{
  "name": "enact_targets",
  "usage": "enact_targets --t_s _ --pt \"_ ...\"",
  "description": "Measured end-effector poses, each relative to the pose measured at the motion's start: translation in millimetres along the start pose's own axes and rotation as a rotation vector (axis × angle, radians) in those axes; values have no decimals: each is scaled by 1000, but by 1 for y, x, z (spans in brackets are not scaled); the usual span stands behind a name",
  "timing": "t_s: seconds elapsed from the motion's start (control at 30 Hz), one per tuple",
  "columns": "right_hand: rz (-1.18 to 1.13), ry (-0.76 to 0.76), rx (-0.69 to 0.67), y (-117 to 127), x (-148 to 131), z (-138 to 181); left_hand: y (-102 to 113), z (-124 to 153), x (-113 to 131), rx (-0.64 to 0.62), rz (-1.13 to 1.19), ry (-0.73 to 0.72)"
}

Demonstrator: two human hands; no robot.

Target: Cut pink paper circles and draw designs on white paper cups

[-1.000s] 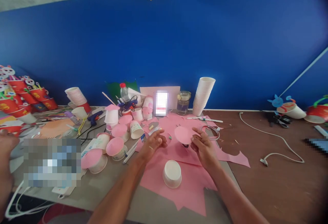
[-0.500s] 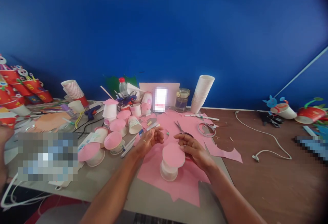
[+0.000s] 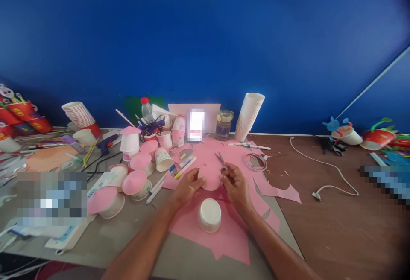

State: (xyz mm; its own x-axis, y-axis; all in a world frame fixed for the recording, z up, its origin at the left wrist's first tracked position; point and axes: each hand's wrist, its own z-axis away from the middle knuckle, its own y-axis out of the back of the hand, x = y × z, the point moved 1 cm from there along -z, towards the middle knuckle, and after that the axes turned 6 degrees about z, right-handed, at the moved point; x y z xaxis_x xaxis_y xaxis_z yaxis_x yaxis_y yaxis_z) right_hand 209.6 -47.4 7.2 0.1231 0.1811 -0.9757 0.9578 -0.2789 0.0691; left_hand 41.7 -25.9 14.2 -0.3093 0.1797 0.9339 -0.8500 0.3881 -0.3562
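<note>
A pink paper disc (image 3: pixel 209 177) is held up between my two hands. My left hand (image 3: pixel 188 186) pinches its left edge, thumb on top. At the opposite edge, my right hand (image 3: pixel 235 186) has its thumb and fingers closed on the disc. Below the disc, a white paper cup (image 3: pixel 210 215) stands upside down on pink paper (image 3: pixel 229 241). Scissors (image 3: pixel 220 158) lie just beyond my right hand, which partly hides their handles.
Several pink-topped paper cups (image 3: pixel 136 182) stand to the left. A tall stack of white cups (image 3: pixel 250 115) and a glass jar (image 3: pixel 224 125) are at the back. Rolls of tape (image 3: pixel 255 162) and a white cable (image 3: pixel 336 167) lie to the right.
The pink disc has come off the top of the upturned cup and is now between both hands. My left hand has closed on it. The view has shifted slightly.
</note>
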Motion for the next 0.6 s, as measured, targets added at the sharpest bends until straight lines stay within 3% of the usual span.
enact_targets --t_s 0.2,0.33,0.5,0.6 --pt "-22 -28 18 1 7 -1 3 -2 -8 57 -124 32" --pt "-37 -37 -42 1 9 -2 1 -2 -3 110 -131 9" --pt "-30 -54 -186 -2 7 -1 6 -5 3 238 -199 -109" --pt "-20 -72 -270 0 3 -1 12 -6 5 313 -357 -221"
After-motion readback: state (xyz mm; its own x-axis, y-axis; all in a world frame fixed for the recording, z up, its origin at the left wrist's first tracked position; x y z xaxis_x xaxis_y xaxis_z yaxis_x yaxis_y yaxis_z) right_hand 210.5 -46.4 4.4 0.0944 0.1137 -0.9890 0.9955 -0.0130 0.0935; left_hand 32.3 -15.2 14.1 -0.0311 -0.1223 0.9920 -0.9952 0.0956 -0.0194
